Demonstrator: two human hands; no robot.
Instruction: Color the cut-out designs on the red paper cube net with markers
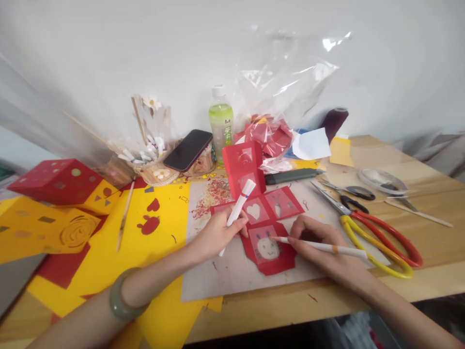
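Note:
In my right hand (323,245) is a slim white marker (337,248) with an orange band, its tip on or close to a round face with ears (268,248). That face fills one panel of a red paper cutout (259,208), which lies unfolded with one flap standing up. Other panels carry a white heart (253,211) and small grey shapes. My left hand (223,228) is closed around a second white marker (240,201) with a blue band, fingers at the cutout's left edge. A green bangle circles my left wrist.
Large scissors (378,232) with red and yellow handles lie right, beside smaller black scissors (354,191) and a tape roll (383,182). Behind stand a bottle (221,118), a phone (189,149) on baskets and a clear bag (283,77). Yellow paper (163,271) and decorated boxes (58,182) are left.

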